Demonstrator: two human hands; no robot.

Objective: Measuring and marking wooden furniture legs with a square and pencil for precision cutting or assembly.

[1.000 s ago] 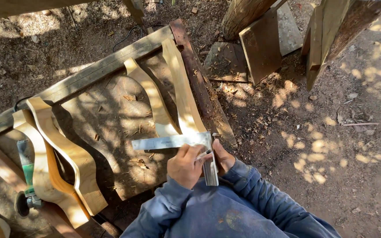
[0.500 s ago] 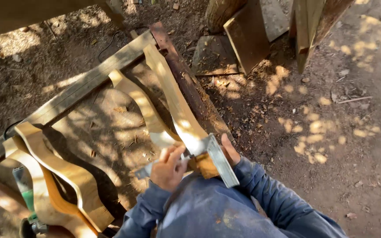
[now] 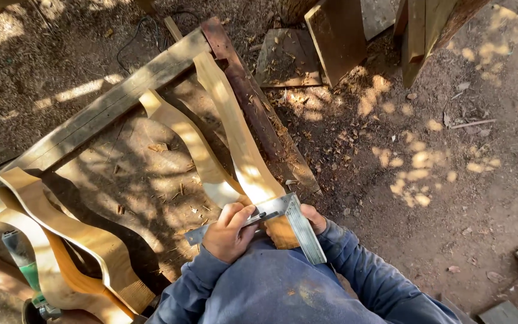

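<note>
A metal try square (image 3: 283,219) lies across the near end of a long curved wooden leg blank (image 3: 235,132). My left hand (image 3: 228,233) presses on the square's blade, fingers curled over it. Beside the square's thick stock sits my right hand (image 3: 313,219), gripping the end of the blank; whether it holds a pencil I cannot tell. Both arms wear blue sleeves. A second curved blank (image 3: 190,144) lies just left of the first.
The blanks lean on a rough timber frame (image 3: 109,108) and a rusty beam (image 3: 253,102). More curved pieces (image 3: 73,234) lie at the left, with a green power tool (image 3: 28,273) under them. Boards (image 3: 337,36) stand at the top; dirt and wood chips cover the ground.
The square has turned from lying flat across the blank to sitting angled over its near end. Both hands shifted with it, and the view moved closer.
</note>
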